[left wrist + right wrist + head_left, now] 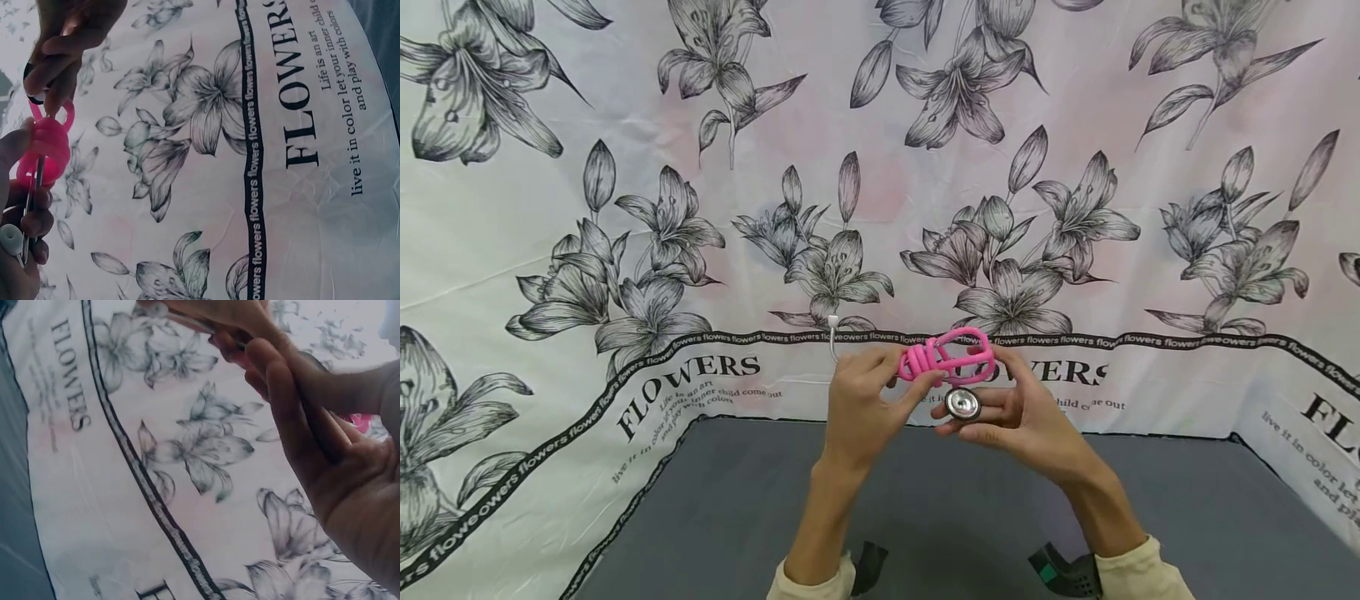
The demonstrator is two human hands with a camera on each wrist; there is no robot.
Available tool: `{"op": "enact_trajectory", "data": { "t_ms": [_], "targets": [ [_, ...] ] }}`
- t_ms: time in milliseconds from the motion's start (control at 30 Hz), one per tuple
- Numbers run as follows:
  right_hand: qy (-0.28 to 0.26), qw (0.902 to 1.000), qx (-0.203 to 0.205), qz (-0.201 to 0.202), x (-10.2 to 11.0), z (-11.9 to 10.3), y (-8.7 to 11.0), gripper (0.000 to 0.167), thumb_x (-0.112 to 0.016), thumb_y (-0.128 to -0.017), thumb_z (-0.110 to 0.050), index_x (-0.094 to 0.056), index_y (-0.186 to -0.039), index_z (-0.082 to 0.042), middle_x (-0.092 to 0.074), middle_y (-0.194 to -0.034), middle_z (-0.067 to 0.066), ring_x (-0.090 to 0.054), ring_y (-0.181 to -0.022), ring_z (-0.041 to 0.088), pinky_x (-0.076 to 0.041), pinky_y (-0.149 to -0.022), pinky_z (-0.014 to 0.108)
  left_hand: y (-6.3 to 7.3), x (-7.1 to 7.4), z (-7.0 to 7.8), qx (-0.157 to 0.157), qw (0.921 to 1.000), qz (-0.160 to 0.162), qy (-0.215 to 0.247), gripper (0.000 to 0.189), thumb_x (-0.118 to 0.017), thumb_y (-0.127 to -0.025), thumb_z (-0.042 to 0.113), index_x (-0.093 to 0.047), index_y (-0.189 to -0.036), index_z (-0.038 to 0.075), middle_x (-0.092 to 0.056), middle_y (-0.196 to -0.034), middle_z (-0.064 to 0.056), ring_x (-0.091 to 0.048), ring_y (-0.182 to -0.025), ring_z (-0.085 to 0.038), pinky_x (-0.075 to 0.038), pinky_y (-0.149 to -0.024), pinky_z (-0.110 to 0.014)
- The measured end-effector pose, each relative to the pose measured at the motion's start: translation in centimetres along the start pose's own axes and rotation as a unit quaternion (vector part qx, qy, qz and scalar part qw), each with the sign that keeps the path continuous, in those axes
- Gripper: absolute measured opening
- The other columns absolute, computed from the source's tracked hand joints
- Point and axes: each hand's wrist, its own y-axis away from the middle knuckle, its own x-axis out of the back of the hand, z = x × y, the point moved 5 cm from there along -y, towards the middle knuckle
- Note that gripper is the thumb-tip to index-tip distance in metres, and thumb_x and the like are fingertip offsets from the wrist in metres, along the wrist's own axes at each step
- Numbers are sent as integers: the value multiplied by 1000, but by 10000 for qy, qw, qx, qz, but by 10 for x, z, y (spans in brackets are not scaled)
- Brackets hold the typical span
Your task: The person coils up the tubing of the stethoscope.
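Observation:
A stethoscope with bright pink tubing (936,360) is held up above the table, its tube wound into a compact coil with a loop at the right. My left hand (861,404) grips the coil's left end, thumb along its lower side. A metal ear tube with a white ear tip (832,321) sticks up behind that hand; another white ear tip (10,236) shows in the left wrist view. My right hand (1041,421) holds the looped end, with the round silver chest piece (962,404) at its fingers. In the right wrist view, overlapping hands mostly hide the stethoscope.
A dark grey tabletop (955,500) lies below the hands. Behind it hangs a white cloth (820,125) printed with lilies and lettering. Dark wrist straps (1063,573) sit by the light sleeves (1142,575).

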Motion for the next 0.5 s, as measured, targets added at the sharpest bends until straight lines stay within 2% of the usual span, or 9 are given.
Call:
{"op": "enact_trajectory", "data": {
  "t_ms": [167,233,367,500],
  "targets": [
    [861,9947,392,416,5,-8,1,54,-58,-101,8,-36,-150,5,-83,-102,2,-81,-85,20,-60,-68,30,-1,-4,7,-144,9998,-36,-124,32,-92,-78,32,-79,-93,8,-71,-79,-2,-61,-72,-13,-43,-74,-33],
    [1005,9921,418,617,5,-9,0,47,-58,-102,8,-42,-146,9,-82,-96,2,-79,-80,20,-59,-66,30,-2,-3,8,-179,9997,21,-181,32,-92,-78,33,-78,-92,8,-73,-82,-2,-64,-73,-14,-43,-74,-32],
    [1131,9875,226,1070,3,-9,-1,32,-55,-106,0,-50,-135,11,-76,-83,-3,-67,-69,13,-55,-68,27,-1,-3,7,-275,9991,187,-268,33,-92,-78,34,-76,-90,7,-71,-78,-3,-63,-71,-14,-42,-71,-32],
    [1132,9814,-113,1545,1,-12,0,27,-53,-108,-6,-53,-129,11,-68,-86,-5,-59,-75,13,-51,-73,25,0,-5,7,-521,9969,490,-323,35,-93,-78,36,-75,-88,7,-68,-75,-2,-61,-68,-13,-40,-68,-30]
  ]
}}
